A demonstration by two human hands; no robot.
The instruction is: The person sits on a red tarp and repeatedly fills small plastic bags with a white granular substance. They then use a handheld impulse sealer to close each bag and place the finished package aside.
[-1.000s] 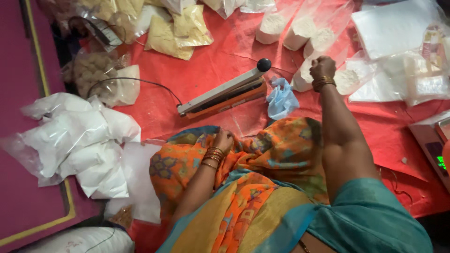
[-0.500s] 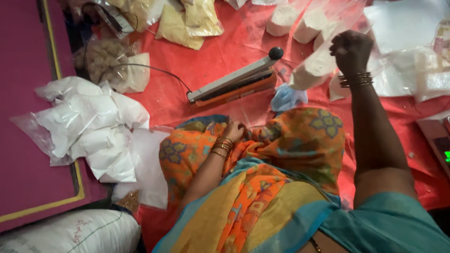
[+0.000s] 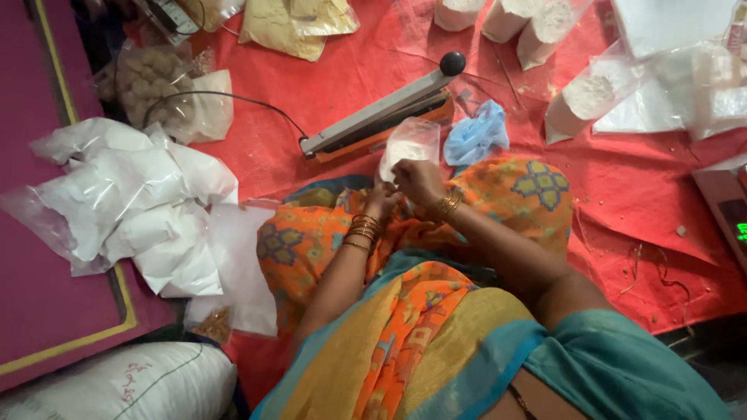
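Note:
I hold a clear plastic bag of white powder [image 3: 410,148] upright over my lap with both hands. My left hand [image 3: 383,201] grips its lower left edge, and my right hand [image 3: 418,180] pinches it at the bottom right. Both wrists wear gold bangles. Just beyond the bag lies a grey and orange heat sealer [image 3: 379,118] with a black knob, its arm raised, on the red sheet [image 3: 342,70]. A crumpled blue plastic bag [image 3: 476,137] sits right of the powder bag.
Several filled white powder bags [image 3: 124,202] are piled at the left on a maroon mat [image 3: 47,311]. Open powder-filled bags [image 3: 583,97] stand at the far right. Yellowish packets [image 3: 288,23] lie at the top, a white sack [image 3: 117,385] at bottom left, and a weighing scale [image 3: 727,214] at the right edge.
My right hand came back from the far right bags to my lap, bringing a powder bag. My left hand now grips that bag too. The view shifted slightly.

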